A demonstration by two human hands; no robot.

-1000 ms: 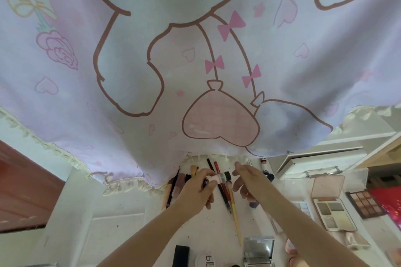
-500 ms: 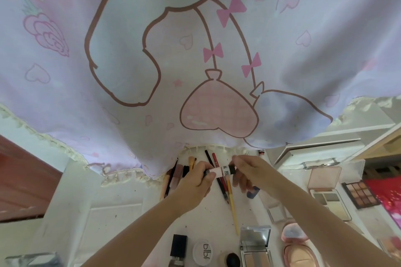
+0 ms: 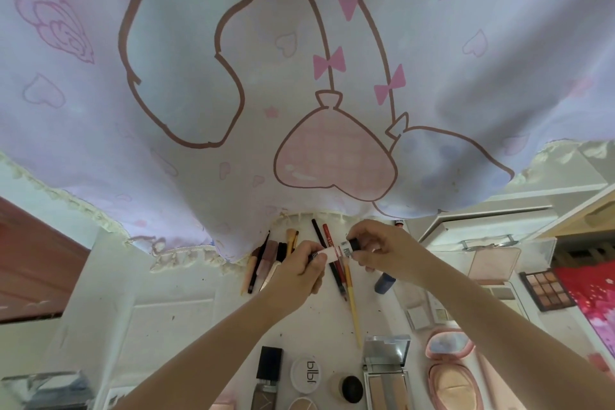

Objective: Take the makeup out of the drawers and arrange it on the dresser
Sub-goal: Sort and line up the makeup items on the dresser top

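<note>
Currently I see a small tube (image 3: 333,252) held above the dresser (image 3: 173,316): left hand (image 3: 299,271) grips its body, right hand (image 3: 382,248) pinches the dark cap. I judge it light, rigid, slippery; hold mid-body.

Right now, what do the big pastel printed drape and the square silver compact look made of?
Big pastel printed drape: woven cloth, matte; it folds softly and has a fringed hem. Square silver compact: probably metallised plastic or metal, glossy; its open lid reflects like a mirror.
</note>
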